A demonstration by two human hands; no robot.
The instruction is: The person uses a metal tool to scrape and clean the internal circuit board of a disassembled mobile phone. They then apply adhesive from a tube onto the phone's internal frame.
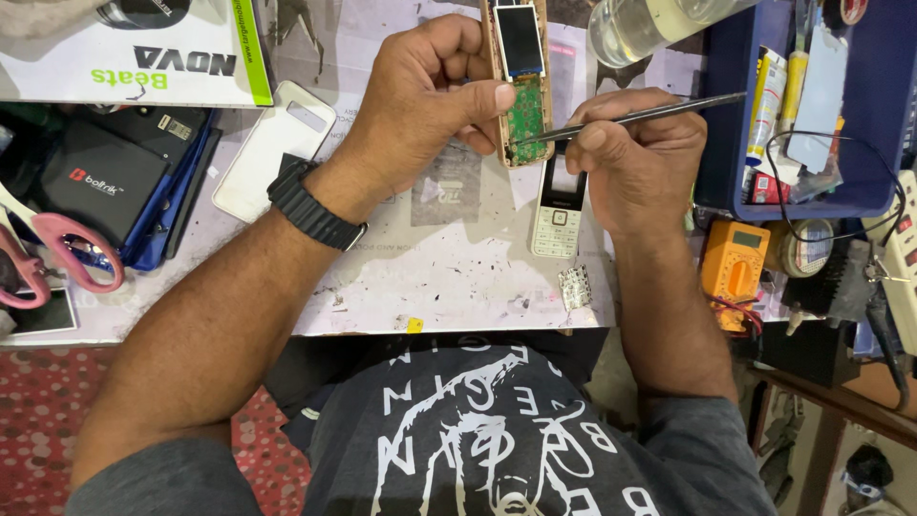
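Cluttered white worktop [449,287]. Left hand [420,91] clamped on opened tan keypad phone with bare green circuit board [521,76], long axis running away, screen end far. Right hand [635,158] pinching slim metal tweezers [650,115], tip at board. White keypad phone cover [557,210] below.

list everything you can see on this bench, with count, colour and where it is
opened phone: 1, tan frame with green board, held up at top centre
metal tool: 1, dark grey, tip on the green board
keypad phone: 1, white, flat on the mat under the right hand
phone cover: 1, white, left of centre
scissors: 1, pink handles, far left
black box: 1, left
bottle: 1, clear, top right
tray: 1, blue, top right, full of small items
meter: 1, orange, right edge
wristwatch: 1, black, left wrist
left hand: grip on the opened phone
right hand: grip on the metal tool
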